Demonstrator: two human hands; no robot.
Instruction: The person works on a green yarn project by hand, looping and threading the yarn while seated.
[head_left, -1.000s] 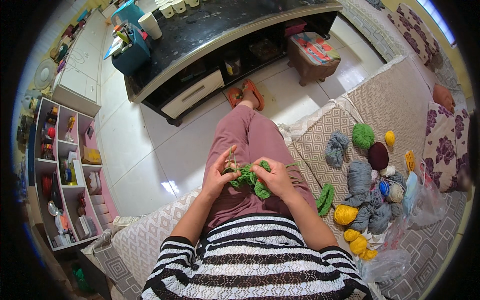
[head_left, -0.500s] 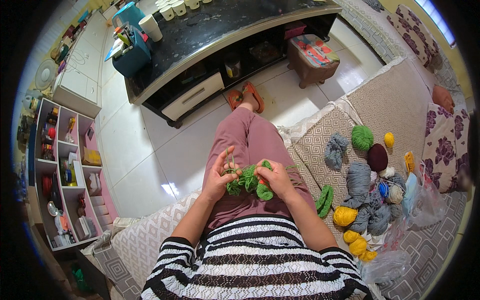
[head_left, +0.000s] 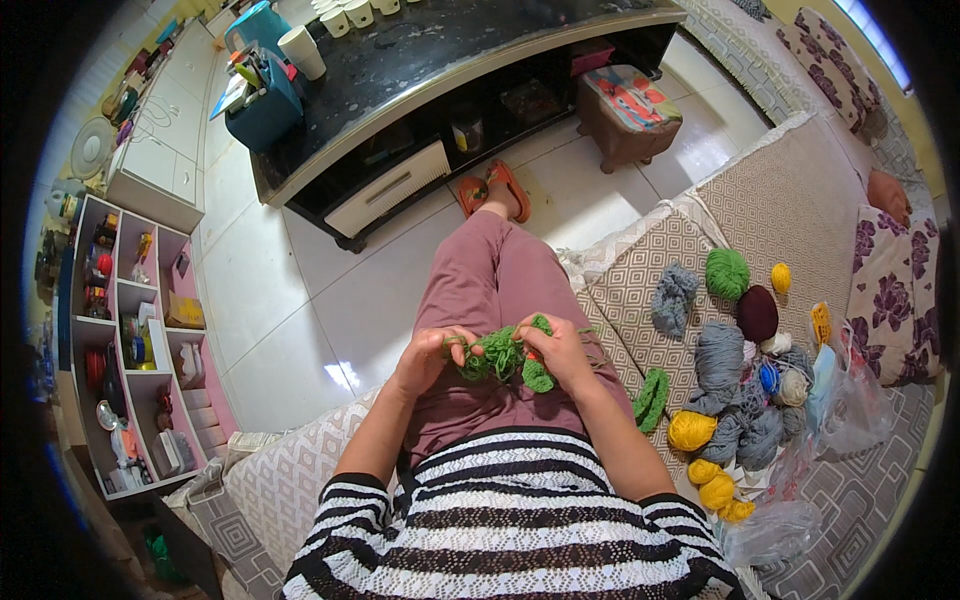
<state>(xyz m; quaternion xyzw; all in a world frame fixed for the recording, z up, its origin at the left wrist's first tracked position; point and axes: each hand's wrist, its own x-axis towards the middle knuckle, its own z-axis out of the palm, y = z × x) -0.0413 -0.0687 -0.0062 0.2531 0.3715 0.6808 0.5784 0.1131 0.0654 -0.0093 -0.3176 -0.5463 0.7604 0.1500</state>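
Observation:
Over my lap, my left hand is curled in with its fingertips pinching strands of loose green yarn. The yarn hangs in a fluffy tangle between both hands. Pinched between the thumb and fingers of my right hand is a green crocheted piece, its lower end hanging below. A small orange-red bit shows against this piece, partly covered by my fingers. I cannot make out whether a hook is in the right hand. A separate green crocheted strip lies on the sofa to the right of my lap.
On the patterned sofa at right lie a green yarn ball, a maroon ball, grey skeins, yellow balls and plastic bags. Ahead stand a black-topped table and a brown stool; a shelf unit is at left.
My left hand has lowered and its raised fingers have curled in around the yarn. The right hand, with the crocheted piece, has shifted slightly up and to the right.

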